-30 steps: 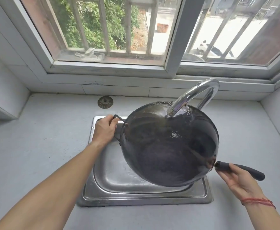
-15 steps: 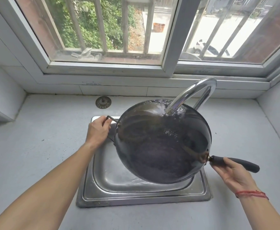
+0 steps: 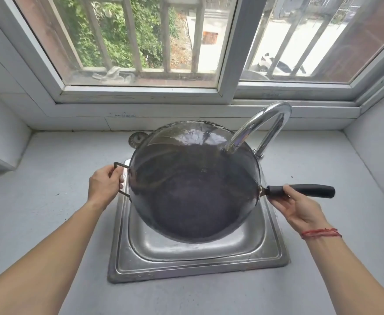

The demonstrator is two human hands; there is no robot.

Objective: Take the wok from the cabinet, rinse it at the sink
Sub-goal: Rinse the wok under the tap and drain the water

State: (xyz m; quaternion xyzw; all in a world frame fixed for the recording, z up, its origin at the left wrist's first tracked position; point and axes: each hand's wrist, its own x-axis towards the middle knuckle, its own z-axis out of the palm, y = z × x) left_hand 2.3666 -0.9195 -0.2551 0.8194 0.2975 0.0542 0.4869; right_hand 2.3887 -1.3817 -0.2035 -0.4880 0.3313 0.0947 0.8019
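Observation:
A large black wok [image 3: 193, 189] hangs over the steel sink [image 3: 198, 264], its bowl facing me and its far rim raised. My left hand [image 3: 104, 186] grips the small wire loop handle on the wok's left side. My right hand [image 3: 298, 208] holds the long black handle near where it joins the bowl. The chrome tap [image 3: 261, 126] arches over the wok's upper right rim, its spout just inside the bowl. The inside looks wet and shiny near the top.
Grey counter [image 3: 50, 201] surrounds the sink on all sides. A round metal drain plug [image 3: 137, 139] lies behind the wok at the back wall. A barred window [image 3: 141, 42] runs along the back. White walls close in at the left and right.
The wok has swung and levelled: its long handle rose and its far rim now sits higher under the spout. Both hands kept their grips.

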